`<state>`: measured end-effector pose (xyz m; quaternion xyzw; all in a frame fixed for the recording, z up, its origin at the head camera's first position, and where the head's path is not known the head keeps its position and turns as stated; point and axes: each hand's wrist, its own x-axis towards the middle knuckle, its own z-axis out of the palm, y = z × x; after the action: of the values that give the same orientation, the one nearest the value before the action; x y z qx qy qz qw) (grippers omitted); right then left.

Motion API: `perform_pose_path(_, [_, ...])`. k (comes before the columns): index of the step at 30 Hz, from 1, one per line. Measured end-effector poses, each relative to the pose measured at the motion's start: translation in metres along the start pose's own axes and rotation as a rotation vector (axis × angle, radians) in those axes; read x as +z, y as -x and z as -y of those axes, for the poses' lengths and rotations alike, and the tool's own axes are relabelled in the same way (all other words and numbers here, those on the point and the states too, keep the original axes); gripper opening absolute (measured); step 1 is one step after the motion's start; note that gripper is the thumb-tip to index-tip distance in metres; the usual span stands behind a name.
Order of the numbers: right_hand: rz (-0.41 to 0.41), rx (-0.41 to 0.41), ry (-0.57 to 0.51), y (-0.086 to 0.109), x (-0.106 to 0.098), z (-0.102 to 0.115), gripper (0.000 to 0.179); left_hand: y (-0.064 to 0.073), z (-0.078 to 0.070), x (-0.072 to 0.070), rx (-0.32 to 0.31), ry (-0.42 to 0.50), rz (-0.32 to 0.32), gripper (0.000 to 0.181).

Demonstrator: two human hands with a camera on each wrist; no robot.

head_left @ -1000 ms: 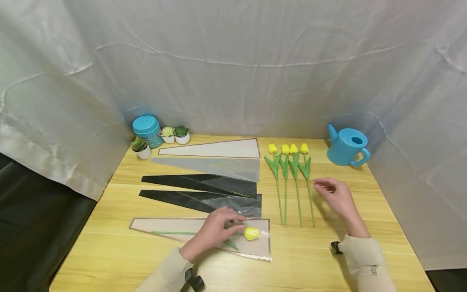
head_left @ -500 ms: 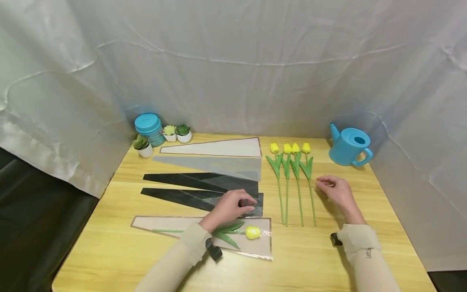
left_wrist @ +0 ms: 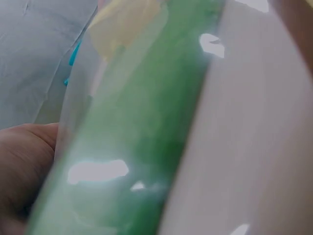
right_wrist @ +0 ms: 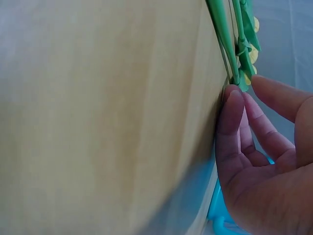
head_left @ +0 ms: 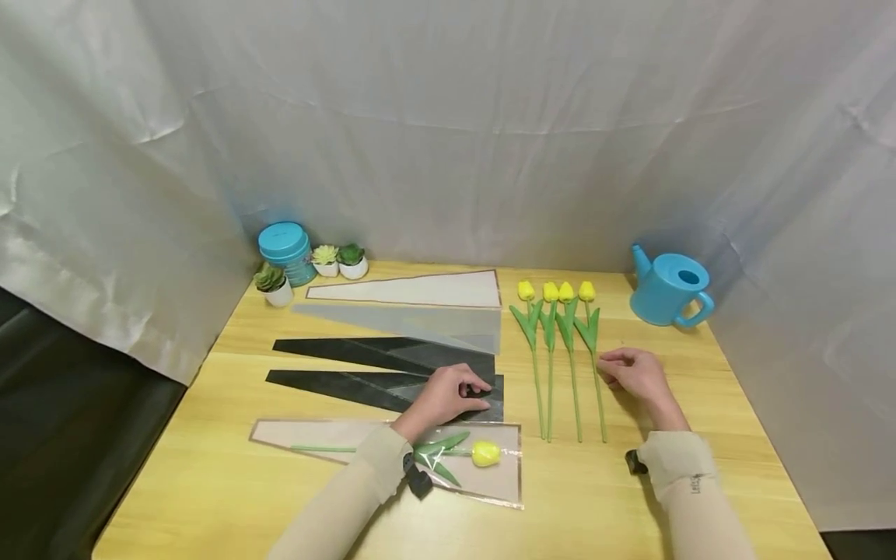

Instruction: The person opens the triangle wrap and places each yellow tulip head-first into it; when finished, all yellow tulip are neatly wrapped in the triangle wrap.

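My left hand (head_left: 448,395) is over the wide end of a black tapered flower sleeve (head_left: 329,383), its fingers loosely bent and a gap between thumb and fingertips. Below its wrist lies a clear-fronted sleeve (head_left: 509,482) with a yellow tulip (head_left: 486,453) under its shiny film. In the left wrist view, this film and a green leaf (left_wrist: 146,122) hide most of the hand. My right hand (head_left: 635,377) has its fingertips right at the stem of the rightmost tulip (head_left: 600,404). In the right wrist view, thumb and fingertips are apart beside that stem (right_wrist: 225,44).
Several yellow tulips (head_left: 551,327) lie side by side, heads toward the back. More flat sleeves, black (head_left: 336,348), grey (head_left: 392,317) and white (head_left: 441,288), are stacked behind. A blue tin (head_left: 285,253), small potted succulents (head_left: 276,288) and a blue watering can (head_left: 668,289) line the back.
My left hand has moved from the sleeve holding the tulip back to the black sleeve behind it. My right hand has come slightly closer to the rightmost tulip's stem.
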<state>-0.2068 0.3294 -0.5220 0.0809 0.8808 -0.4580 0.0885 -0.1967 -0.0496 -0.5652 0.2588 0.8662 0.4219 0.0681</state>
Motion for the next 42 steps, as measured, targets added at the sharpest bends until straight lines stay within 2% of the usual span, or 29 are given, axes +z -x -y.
perform_pose_path(5, [0.003,0.02,-0.024,-0.002,0.005,-0.002,0.039,0.004,0.001,0.002,-0.013,0.003,-0.009,0.022])
perform_pose_path(11, [-0.004,0.069,-0.052,-0.006,0.009,0.002,0.04,0.001,0.004,0.004,0.007,-0.016,-0.033,0.017])
perform_pose_path(16, [-0.015,0.082,-0.034,-0.009,0.012,0.002,0.038,0.003,0.002,0.002,0.012,0.005,-0.051,0.014])
perform_pose_path(21, [-0.003,0.089,-0.014,-0.011,0.013,0.003,0.036,0.004,0.001,0.002,0.01,0.041,-0.075,0.011])
perform_pose_path(32, [0.002,0.135,-0.126,-0.014,0.007,0.001,0.031,-0.001,0.006,0.0,0.0,0.184,-0.111,0.01])
perform_pose_path(42, [-0.003,0.136,-0.132,-0.014,0.008,0.003,0.032,-0.001,0.008,-0.002,0.0,0.254,-0.144,0.012])
